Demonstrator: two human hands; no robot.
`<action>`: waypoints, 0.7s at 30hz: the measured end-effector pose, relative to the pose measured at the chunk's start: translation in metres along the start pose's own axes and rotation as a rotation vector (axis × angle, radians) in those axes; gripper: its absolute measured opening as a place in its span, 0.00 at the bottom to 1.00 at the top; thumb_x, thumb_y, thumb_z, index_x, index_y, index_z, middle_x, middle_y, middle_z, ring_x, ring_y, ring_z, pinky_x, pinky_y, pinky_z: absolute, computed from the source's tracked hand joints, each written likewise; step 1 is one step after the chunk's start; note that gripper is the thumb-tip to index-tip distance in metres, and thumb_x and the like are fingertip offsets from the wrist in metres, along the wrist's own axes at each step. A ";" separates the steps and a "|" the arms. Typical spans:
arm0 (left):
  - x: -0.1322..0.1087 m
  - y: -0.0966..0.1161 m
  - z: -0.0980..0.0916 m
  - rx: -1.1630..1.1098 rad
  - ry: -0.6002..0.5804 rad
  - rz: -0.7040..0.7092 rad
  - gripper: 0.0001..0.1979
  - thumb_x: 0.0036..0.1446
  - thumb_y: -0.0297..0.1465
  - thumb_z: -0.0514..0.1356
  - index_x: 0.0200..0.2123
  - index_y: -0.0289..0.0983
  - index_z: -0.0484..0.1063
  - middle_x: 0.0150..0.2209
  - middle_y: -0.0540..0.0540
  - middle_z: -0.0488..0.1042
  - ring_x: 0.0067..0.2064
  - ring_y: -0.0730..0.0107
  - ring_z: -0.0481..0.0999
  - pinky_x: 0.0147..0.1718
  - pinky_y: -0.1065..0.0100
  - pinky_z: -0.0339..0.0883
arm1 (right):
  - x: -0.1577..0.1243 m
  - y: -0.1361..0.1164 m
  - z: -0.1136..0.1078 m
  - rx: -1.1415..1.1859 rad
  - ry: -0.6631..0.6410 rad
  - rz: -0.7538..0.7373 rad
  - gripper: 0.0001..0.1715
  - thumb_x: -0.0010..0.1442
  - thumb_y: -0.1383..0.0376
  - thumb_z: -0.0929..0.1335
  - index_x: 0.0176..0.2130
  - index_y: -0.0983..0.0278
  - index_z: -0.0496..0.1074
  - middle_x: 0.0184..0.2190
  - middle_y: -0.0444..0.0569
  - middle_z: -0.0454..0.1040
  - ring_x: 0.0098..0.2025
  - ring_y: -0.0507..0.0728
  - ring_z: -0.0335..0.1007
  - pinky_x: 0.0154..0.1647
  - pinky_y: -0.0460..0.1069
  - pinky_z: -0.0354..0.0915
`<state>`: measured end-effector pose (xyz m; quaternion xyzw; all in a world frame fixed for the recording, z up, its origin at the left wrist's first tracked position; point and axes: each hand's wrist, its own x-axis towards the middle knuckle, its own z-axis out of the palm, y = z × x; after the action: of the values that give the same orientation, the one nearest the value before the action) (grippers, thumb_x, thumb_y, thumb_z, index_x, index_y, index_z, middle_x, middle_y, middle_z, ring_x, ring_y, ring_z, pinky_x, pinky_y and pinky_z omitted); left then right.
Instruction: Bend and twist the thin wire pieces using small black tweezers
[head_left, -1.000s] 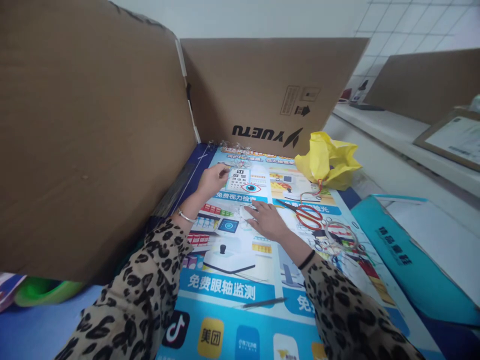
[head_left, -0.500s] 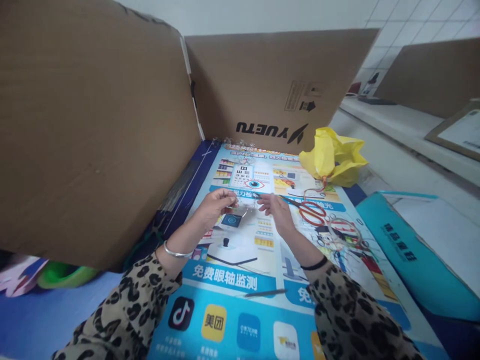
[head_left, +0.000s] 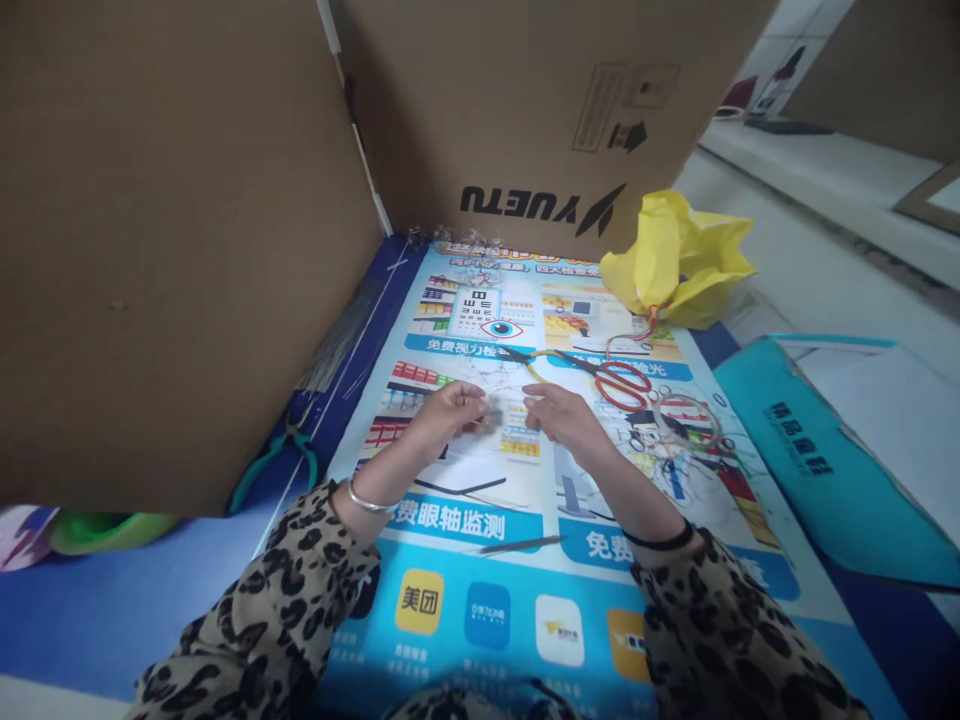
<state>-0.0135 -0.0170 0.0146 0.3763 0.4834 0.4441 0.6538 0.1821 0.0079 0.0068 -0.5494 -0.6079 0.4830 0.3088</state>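
Over the printed poster (head_left: 450, 470), my left hand (head_left: 450, 415) is closed in a pinch on what looks like a thin wire, which is barely visible. My right hand (head_left: 561, 415) faces it across a small gap, thumb and fingers bent together; anything between them is too fine to make out. Just beyond the fingertips lie fine tangled wires (head_left: 487, 378) and a tool with dark jaws and a yellow handle (head_left: 538, 368). Red-handled scissors (head_left: 624, 385) rest beyond my right hand. A slim grey tool (head_left: 521, 545) lies nearer me.
Teal-handled pliers (head_left: 279, 458) and a bundle of thin wires (head_left: 337, 345) lie by the left cardboard panel (head_left: 172, 250). Another cardboard panel (head_left: 525, 120) stands behind. To the right are a wire coil (head_left: 686, 420), crumpled yellow paper (head_left: 675, 260) and a teal box (head_left: 795, 450).
The view has tipped downward, bringing the teal-handled pliers into clearer sight. Both hands have shifted slightly right in the picture, uncovering the yellow-handled tool; they remain close together.
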 end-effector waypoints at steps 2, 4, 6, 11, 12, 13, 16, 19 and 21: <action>0.002 -0.003 -0.001 0.081 0.032 0.026 0.13 0.44 0.29 0.64 0.34 0.35 0.65 0.28 0.51 0.70 0.28 0.76 0.72 0.27 0.73 0.66 | 0.002 0.003 0.003 -0.086 0.023 0.006 0.23 0.51 0.51 0.65 0.42 0.63 0.69 0.18 0.42 0.70 0.18 0.49 0.60 0.18 0.45 0.55; 0.004 -0.006 -0.001 0.140 0.054 0.059 0.11 0.44 0.27 0.63 0.33 0.35 0.66 0.29 0.51 0.70 0.29 0.77 0.72 0.28 0.73 0.67 | 0.003 0.006 0.005 -0.182 0.065 -0.013 0.20 0.51 0.53 0.65 0.41 0.61 0.70 0.19 0.42 0.70 0.21 0.51 0.64 0.23 0.47 0.59; 0.006 -0.008 -0.002 0.173 0.079 0.098 0.11 0.44 0.27 0.63 0.32 0.35 0.66 0.31 0.50 0.69 0.32 0.76 0.71 0.29 0.72 0.68 | 0.003 0.008 0.007 -0.275 0.106 -0.045 0.18 0.51 0.55 0.65 0.41 0.60 0.70 0.21 0.43 0.71 0.26 0.54 0.67 0.30 0.49 0.60; 0.013 -0.015 -0.008 0.216 0.120 0.169 0.08 0.47 0.26 0.60 0.33 0.34 0.66 0.32 0.48 0.70 0.36 0.72 0.73 0.33 0.69 0.69 | 0.001 0.010 0.007 -0.423 0.131 -0.079 0.19 0.52 0.56 0.64 0.43 0.60 0.70 0.24 0.43 0.72 0.29 0.55 0.68 0.33 0.50 0.60; 0.015 -0.017 -0.010 0.214 0.111 0.179 0.08 0.47 0.26 0.60 0.33 0.34 0.66 0.33 0.48 0.70 0.38 0.70 0.73 0.34 0.68 0.69 | 0.000 0.009 0.007 -0.439 0.129 -0.082 0.20 0.52 0.56 0.64 0.44 0.60 0.70 0.24 0.43 0.73 0.29 0.55 0.68 0.33 0.50 0.60; 0.016 -0.019 -0.012 0.211 0.103 0.193 0.07 0.47 0.25 0.59 0.33 0.34 0.66 0.33 0.48 0.70 0.39 0.69 0.73 0.35 0.67 0.69 | -0.001 0.009 0.007 -0.452 0.127 -0.085 0.20 0.53 0.56 0.63 0.44 0.60 0.70 0.24 0.43 0.73 0.29 0.55 0.68 0.32 0.49 0.60; 0.019 -0.023 -0.015 0.225 0.098 0.239 0.08 0.47 0.22 0.57 0.33 0.35 0.66 0.34 0.47 0.72 0.41 0.68 0.74 0.38 0.66 0.67 | -0.002 0.009 0.007 -0.473 0.118 -0.100 0.21 0.54 0.56 0.62 0.45 0.60 0.69 0.25 0.42 0.73 0.29 0.54 0.69 0.32 0.48 0.60; 0.020 -0.023 -0.017 0.244 0.113 0.259 0.09 0.46 0.20 0.57 0.33 0.35 0.67 0.34 0.48 0.73 0.41 0.69 0.74 0.41 0.65 0.65 | -0.004 0.009 0.006 -0.476 0.114 -0.115 0.21 0.54 0.56 0.62 0.46 0.61 0.69 0.24 0.42 0.73 0.28 0.53 0.68 0.31 0.47 0.60; 0.020 -0.022 -0.017 0.250 0.116 0.268 0.09 0.46 0.21 0.57 0.33 0.35 0.68 0.33 0.48 0.73 0.40 0.70 0.74 0.42 0.66 0.65 | -0.004 0.011 0.006 -0.473 0.115 -0.119 0.21 0.55 0.56 0.62 0.46 0.61 0.69 0.23 0.41 0.72 0.28 0.52 0.68 0.30 0.47 0.60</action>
<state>-0.0226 -0.0043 -0.0163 0.4894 0.5174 0.4844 0.5081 0.1813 0.0022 -0.0045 -0.5960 -0.7169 0.2762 0.2335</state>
